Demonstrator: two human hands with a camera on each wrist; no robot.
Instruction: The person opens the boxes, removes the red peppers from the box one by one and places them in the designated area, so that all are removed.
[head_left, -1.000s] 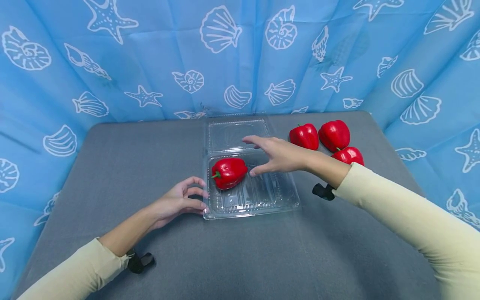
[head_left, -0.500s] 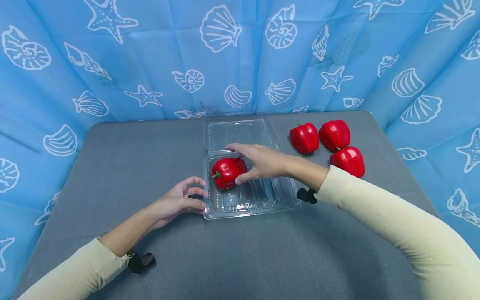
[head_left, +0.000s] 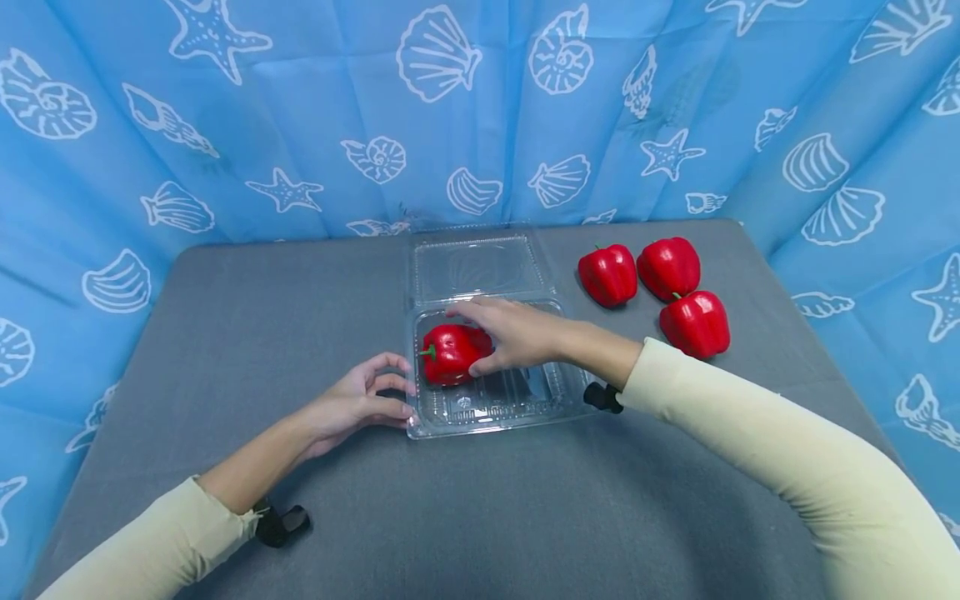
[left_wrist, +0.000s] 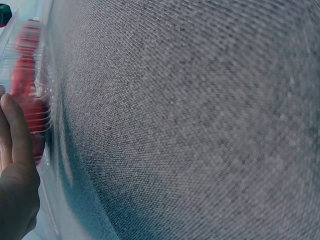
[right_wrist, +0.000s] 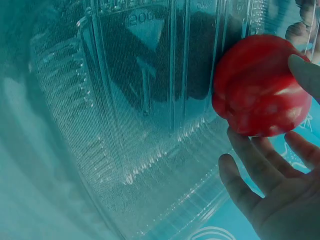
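A red bell pepper (head_left: 447,357) with a green stem lies on its side in the left part of a clear plastic clamshell container (head_left: 480,414). My right hand (head_left: 517,333) holds this pepper from its right side, thumb nearer me and fingers on the far side. In the right wrist view the thumb and fingertips of that hand (right_wrist: 280,185) meet opposite sides of the pepper (right_wrist: 260,90). My left hand (head_left: 352,408) rests its loosely extended fingers against the container's left edge. The left wrist view catches only part of this hand (left_wrist: 17,150) beside the container wall.
Three more red bell peppers (head_left: 607,275) stand grouped at the back right of the grey cloth-covered table (head_left: 300,300). The container's lid (head_left: 476,267) lies folded back toward the blue shell-patterned curtain (head_left: 465,108).
My right hand has moved left over the container and taken hold of the pepper inside. The pepper has shifted slightly toward me. My left hand has stayed at the container's edge.
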